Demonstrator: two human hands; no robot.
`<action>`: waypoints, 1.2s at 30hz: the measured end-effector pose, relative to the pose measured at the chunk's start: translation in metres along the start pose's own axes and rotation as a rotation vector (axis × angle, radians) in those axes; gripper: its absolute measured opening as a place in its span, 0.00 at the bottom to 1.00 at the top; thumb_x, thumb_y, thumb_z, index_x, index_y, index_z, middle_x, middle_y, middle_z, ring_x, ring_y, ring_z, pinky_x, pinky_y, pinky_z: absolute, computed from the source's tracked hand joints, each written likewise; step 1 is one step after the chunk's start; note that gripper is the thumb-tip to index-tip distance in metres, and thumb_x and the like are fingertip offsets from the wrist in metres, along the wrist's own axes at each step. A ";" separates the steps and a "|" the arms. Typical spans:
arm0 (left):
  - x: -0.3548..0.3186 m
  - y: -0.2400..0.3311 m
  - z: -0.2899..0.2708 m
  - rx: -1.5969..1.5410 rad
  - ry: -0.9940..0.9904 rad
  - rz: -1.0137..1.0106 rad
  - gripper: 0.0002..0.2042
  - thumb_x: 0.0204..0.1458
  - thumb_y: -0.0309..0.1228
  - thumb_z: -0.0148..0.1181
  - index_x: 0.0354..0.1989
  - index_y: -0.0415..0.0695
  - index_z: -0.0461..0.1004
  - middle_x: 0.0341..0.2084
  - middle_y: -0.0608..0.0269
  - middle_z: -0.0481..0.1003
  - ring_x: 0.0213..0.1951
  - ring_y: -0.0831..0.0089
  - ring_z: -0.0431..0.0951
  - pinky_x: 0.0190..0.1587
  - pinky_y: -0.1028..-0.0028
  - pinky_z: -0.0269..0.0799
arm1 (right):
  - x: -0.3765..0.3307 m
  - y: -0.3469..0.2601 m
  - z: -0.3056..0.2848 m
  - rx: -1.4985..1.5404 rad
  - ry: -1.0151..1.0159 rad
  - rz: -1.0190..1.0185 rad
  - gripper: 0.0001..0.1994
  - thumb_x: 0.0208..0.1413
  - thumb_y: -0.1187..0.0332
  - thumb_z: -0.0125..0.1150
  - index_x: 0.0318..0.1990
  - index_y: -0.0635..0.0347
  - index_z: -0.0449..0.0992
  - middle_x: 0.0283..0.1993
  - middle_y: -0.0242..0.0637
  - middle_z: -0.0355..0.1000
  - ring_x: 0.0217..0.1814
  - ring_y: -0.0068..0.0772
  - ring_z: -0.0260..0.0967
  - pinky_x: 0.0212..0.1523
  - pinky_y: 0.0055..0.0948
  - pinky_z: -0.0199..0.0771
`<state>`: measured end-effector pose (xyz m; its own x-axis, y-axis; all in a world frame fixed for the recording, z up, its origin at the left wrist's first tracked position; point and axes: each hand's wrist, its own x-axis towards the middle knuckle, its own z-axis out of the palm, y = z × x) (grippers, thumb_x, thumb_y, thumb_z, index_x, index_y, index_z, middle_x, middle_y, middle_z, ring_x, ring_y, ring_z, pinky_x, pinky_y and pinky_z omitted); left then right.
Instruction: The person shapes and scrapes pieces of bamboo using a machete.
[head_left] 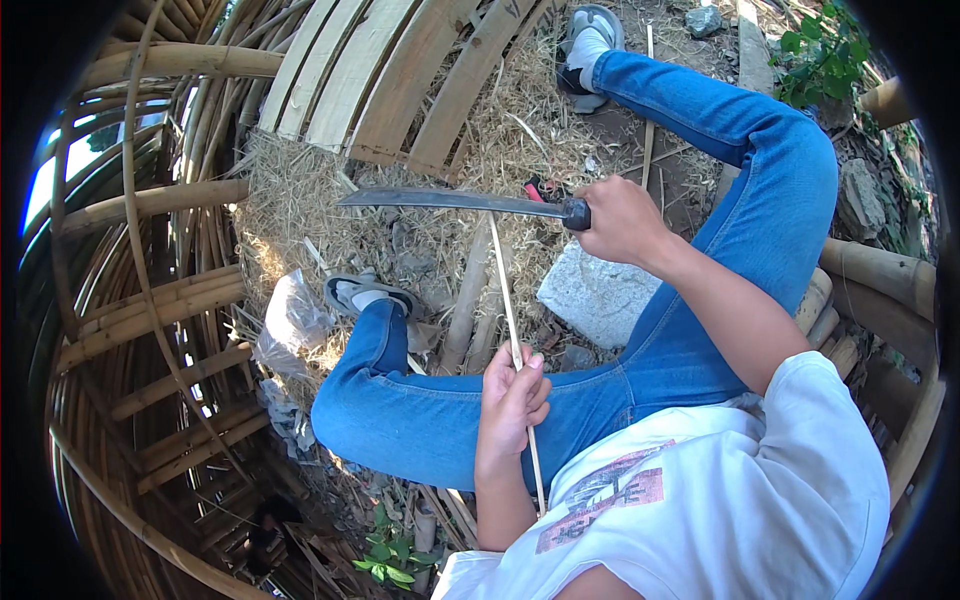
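The left hand [512, 395] grips a thin stick [510, 320]. The right hand [618, 220] clutches a big knife [450, 200], its blade touching the stick's top. I think shaving comes next, slowly.

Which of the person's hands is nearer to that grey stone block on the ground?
Right. The right hand, gripping the long knife, is just above the grey stone block; the left hand holds the thin bamboo strip farther below-left.

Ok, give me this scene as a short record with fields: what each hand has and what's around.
left hand: left hand grips a thin bamboo strip, held roughly upright
right hand: right hand grips the handle of a long knife
contact: blade lies across the strip's upper end
posture: seated, legs in blue jeans
ground: dry shavings, grey stone block
surroundings: curved bamboo slats
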<state>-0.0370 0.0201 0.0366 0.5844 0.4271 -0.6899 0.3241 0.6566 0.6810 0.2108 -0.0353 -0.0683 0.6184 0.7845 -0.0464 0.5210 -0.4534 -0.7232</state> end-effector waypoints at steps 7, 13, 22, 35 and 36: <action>0.002 0.001 -0.001 0.004 0.026 0.063 0.05 0.64 0.29 0.54 0.44 0.46 0.65 0.16 0.77 0.55 0.15 0.90 0.50 0.13 0.86 0.42 | -0.011 -0.011 0.005 0.092 -0.035 -0.149 0.11 0.37 0.69 0.61 0.31 0.59 0.83 0.21 0.51 0.74 0.27 0.54 0.75 0.34 0.46 0.77; 0.005 -0.003 0.001 0.099 0.098 0.056 0.05 0.64 0.31 0.55 0.42 0.47 0.65 0.16 0.78 0.56 0.14 0.90 0.52 0.13 0.85 0.42 | -0.022 -0.027 -0.004 -0.053 -0.192 -0.258 0.11 0.33 0.69 0.62 0.30 0.56 0.82 0.23 0.48 0.75 0.29 0.52 0.77 0.35 0.46 0.78; -0.018 -0.002 0.015 0.226 0.160 0.102 0.05 0.64 0.29 0.55 0.39 0.47 0.64 0.16 0.79 0.57 0.14 0.91 0.52 0.13 0.85 0.41 | -0.025 -0.037 -0.025 -0.060 -0.044 -0.101 0.10 0.36 0.68 0.63 0.30 0.56 0.82 0.21 0.48 0.74 0.27 0.54 0.76 0.34 0.48 0.76; -0.018 -0.019 -0.002 0.133 0.059 0.136 0.07 0.67 0.35 0.52 0.41 0.47 0.64 0.15 0.80 0.57 0.14 0.91 0.53 0.14 0.84 0.46 | -0.036 -0.094 -0.033 -0.227 -0.171 -0.188 0.10 0.35 0.68 0.64 0.28 0.62 0.81 0.23 0.52 0.75 0.29 0.55 0.77 0.35 0.47 0.78; -0.022 -0.022 -0.008 0.120 0.032 0.133 0.07 0.67 0.35 0.52 0.41 0.47 0.64 0.15 0.80 0.57 0.14 0.91 0.53 0.14 0.84 0.46 | -0.039 -0.097 -0.032 -0.228 -0.182 -0.182 0.10 0.35 0.68 0.63 0.28 0.62 0.81 0.23 0.52 0.75 0.29 0.55 0.77 0.36 0.47 0.78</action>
<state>-0.0627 0.0012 0.0345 0.6044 0.5265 -0.5979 0.3329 0.5149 0.7899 0.1550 -0.0349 0.0258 0.3989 0.9145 -0.0679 0.7437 -0.3660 -0.5595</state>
